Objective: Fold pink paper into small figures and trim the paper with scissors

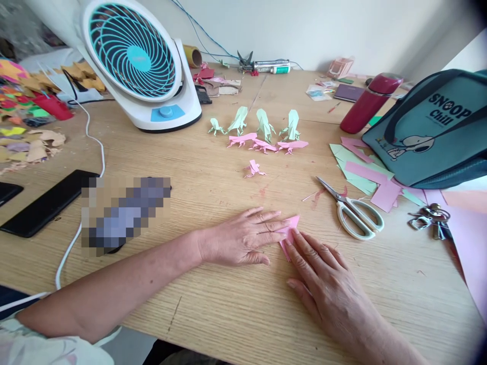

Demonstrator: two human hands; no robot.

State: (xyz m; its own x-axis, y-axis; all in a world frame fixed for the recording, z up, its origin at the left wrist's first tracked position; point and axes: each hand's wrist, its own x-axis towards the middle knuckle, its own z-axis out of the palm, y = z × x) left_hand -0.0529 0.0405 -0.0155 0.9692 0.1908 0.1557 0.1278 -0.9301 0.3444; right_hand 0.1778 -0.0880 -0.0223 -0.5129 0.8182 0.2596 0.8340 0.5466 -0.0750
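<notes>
From my view, the table [224, 309] has bare room between both hands and its near edge, and more just beyond my left hand [239, 238]. Ahead of my right hand [329, 279] and off to its right, the scissors [355, 215] narrow that side, blades slightly parted, with the keys [431, 218] farther right. The wood is pale and streaky-grained, marked with reddish smudges past my fingertips; the folded pink paper [291, 226] looks matte and crisp, with a pointed far corner. A small, spiky pink paper figure [254, 169] stands beyond the grip. Neither hand closes around anything: both lie open, palms down. The folded paper sits between them, my left fingers touching its left side, my right fingertips on its right side.
</notes>
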